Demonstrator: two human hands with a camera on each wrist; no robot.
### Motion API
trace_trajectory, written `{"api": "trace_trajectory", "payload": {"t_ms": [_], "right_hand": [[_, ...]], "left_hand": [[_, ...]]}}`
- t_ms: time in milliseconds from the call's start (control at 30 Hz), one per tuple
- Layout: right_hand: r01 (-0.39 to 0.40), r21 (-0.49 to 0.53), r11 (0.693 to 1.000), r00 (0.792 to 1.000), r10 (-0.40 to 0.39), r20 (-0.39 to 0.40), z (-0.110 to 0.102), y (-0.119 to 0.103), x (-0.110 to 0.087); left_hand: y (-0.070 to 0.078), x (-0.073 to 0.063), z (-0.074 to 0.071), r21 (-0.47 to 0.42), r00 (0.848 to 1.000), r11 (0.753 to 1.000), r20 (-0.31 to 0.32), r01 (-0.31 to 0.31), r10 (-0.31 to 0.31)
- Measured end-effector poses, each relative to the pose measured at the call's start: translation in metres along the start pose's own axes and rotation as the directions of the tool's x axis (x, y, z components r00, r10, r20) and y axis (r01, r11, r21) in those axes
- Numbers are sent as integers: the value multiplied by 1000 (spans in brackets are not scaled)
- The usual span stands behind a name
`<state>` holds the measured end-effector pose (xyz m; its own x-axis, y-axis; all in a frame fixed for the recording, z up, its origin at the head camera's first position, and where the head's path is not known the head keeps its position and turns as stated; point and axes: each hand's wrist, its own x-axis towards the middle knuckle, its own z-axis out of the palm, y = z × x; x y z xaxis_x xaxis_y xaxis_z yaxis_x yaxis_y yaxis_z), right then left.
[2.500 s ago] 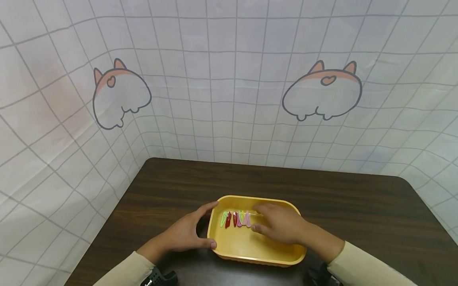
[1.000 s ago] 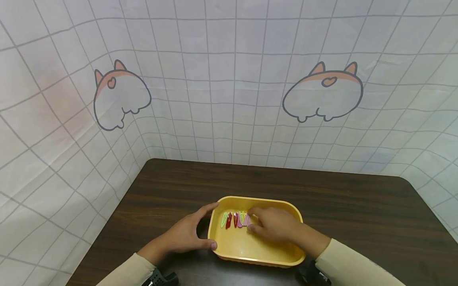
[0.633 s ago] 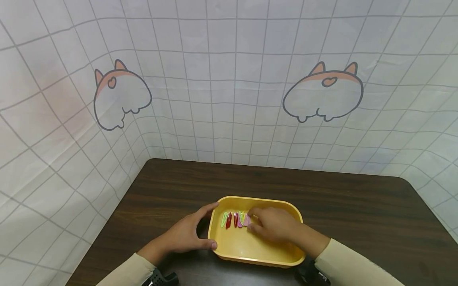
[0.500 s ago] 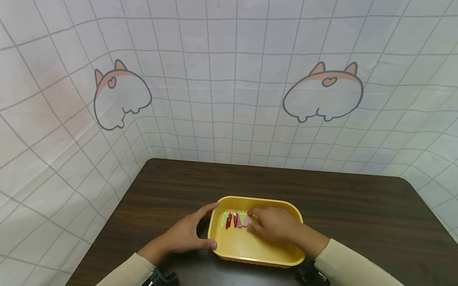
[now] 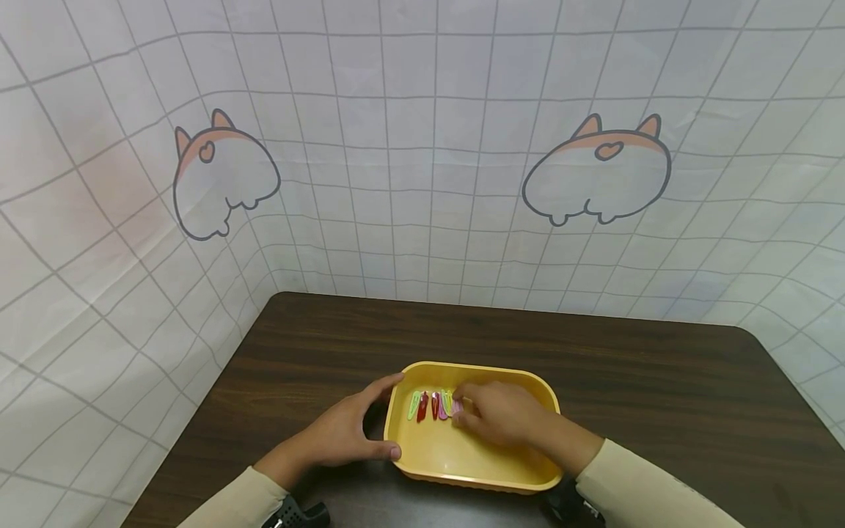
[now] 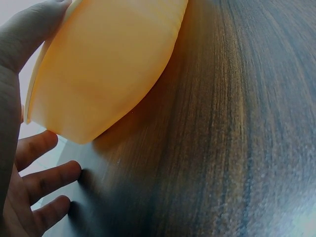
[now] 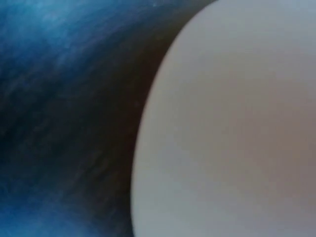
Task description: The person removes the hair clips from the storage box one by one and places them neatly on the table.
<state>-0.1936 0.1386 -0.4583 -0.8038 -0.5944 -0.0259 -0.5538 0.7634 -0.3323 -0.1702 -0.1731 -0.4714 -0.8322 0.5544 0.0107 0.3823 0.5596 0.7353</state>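
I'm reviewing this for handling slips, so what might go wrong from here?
The right hand is at the rightmost pink clip, close beside the yellow clip, so it might knock that neighbour askew. It also partly covers the pink clip in the head view, so a poor hold could go unseen. The yellow tray might slide if the left hand came off its rim.

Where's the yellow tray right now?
In the head view, the yellow tray sits low, slightly right of centre on the table, the left hand at its left end, the right hand over its floor.
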Motion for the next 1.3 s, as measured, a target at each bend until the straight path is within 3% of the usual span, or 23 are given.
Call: {"api": "trace_trajectory", "payload": {"t_ms": [733, 1300], "right_hand": [[-28, 11, 1000, 1000, 28, 13, 1, -4, 2], [-22, 11, 1000, 999, 22, -34, 4, -1, 2]], "left_hand": [[0, 0, 0, 8, 1000, 1000, 2, 11, -11], [-1, 0, 1, 12, 1000, 1000, -4, 0, 0]]}}
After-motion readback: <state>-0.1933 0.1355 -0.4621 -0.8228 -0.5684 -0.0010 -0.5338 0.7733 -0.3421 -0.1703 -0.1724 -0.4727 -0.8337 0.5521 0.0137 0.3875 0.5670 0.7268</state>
